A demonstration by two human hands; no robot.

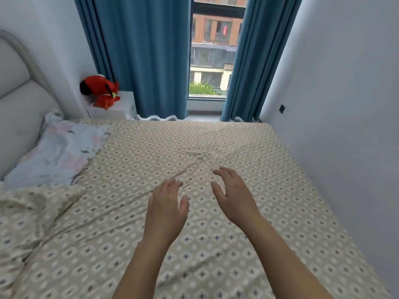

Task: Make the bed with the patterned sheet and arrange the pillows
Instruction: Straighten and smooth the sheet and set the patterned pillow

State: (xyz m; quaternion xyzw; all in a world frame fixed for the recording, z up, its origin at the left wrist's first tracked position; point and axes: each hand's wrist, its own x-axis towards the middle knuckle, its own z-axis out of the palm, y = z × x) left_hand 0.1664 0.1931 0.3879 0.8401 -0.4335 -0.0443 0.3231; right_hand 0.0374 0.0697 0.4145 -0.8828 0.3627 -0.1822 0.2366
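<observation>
Over the bed: both hands reach forward, side by side, palms down.
Left hand [167, 205]: released, fingers spread and slightly curled, holding nothing.
Right hand [234, 195]: released likewise, fingers bent above a ridge of creases; whether the fingertips touch the cloth cannot be told.
Patterned sheet [216, 147]: beige with small diamonds, spread across the mattress, wrinkled in the middle, bunched in folds at the left edge.
Pillow [58, 152]: pale floral, lying against the padded headboard [15, 98], far left.
Plush toy [100, 91]: red, on the white nightstand [127, 102] beside the blue curtains [140, 57].
</observation>
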